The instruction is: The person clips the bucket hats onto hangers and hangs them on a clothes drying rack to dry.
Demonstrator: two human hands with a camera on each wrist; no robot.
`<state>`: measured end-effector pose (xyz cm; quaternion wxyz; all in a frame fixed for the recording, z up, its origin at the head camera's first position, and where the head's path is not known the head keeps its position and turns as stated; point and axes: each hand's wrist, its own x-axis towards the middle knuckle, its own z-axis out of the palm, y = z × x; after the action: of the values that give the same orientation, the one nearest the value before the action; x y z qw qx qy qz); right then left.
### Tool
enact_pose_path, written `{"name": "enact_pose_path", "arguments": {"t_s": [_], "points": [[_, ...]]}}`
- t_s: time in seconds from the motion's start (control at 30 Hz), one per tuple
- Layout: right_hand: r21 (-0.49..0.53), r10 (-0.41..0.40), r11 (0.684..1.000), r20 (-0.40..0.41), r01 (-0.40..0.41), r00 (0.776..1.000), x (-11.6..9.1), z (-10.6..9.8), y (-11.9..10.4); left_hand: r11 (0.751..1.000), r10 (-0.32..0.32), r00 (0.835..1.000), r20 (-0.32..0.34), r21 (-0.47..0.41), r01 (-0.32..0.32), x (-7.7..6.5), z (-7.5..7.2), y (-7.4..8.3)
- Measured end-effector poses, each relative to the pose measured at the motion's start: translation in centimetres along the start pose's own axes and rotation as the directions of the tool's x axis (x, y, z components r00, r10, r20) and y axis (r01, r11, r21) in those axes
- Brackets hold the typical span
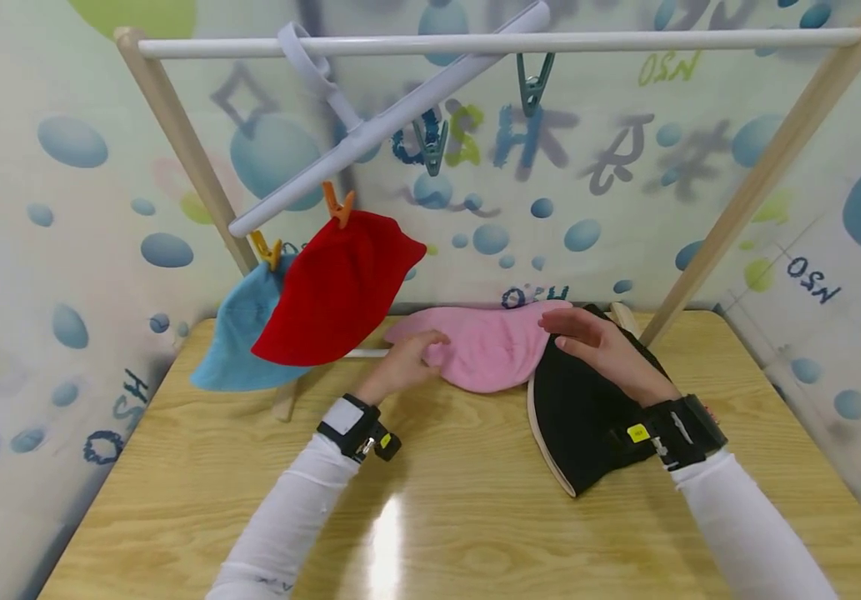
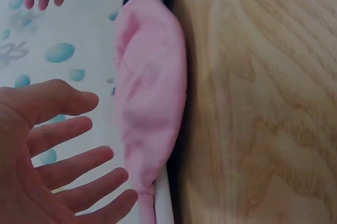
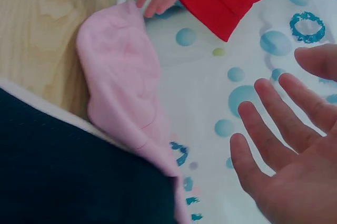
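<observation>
A pink bucket hat (image 1: 486, 346) lies against the wall at the back of the table. My left hand (image 1: 400, 367) is at its left end, and in the left wrist view the fingers are spread with nothing between them. Over the black hat (image 1: 588, 417) hovers my right hand (image 1: 610, 354), near the pink hat's right end. The right wrist view shows its palm bare and fingers extended. The black hat overlaps the pink one. A red bucket hat (image 1: 343, 292) and a light blue hat (image 1: 238, 333) hang at the left, held by an orange clip (image 1: 339, 205) and a yellow clip (image 1: 267, 249).
The clips sit on a white hanger (image 1: 400, 112), tilted down to the left and hooked on a white rod (image 1: 625, 42). Two green clips, a lower one (image 1: 432, 148) and a higher one (image 1: 533, 86), dangle without hats. Wooden posts, including the right one (image 1: 768, 175), hold the rod.
</observation>
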<state>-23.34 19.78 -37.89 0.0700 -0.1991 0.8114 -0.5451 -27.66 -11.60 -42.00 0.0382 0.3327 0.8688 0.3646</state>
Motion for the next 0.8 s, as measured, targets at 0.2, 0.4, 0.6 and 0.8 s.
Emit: {"name": "enact_pose_path", "arguments": {"t_s": [0.2, 0.4, 0.6, 0.8], "points": [[0.027, 0.003, 1.0, -0.008, -0.002, 1.0, -1.0, 0.5, 1.7, 0.991, 0.064, 0.998, -0.02, 0.115, -0.061, 0.4, 1.0, -0.4], [0.033, 0.026, 0.999, -0.028, -0.025, 0.999, -1.8, 0.9, 2.7, 0.98, 0.042, 0.998, 0.046, 0.194, -0.05, 0.6, 2.1, -0.6], [0.06, 0.029, 0.998, -0.046, -0.027, 0.999, -2.2, 1.1, 3.0, 0.953, -0.13, 0.983, 0.131, 0.289, 0.088, 0.6, 2.8, -0.7], [0.081, 0.02, 0.997, -0.05, -0.016, 0.999, -2.3, 1.7, 3.3, 0.91, -0.193, 0.966, 0.172, 0.401, 0.11, 0.9, 3.2, -0.6]]}}
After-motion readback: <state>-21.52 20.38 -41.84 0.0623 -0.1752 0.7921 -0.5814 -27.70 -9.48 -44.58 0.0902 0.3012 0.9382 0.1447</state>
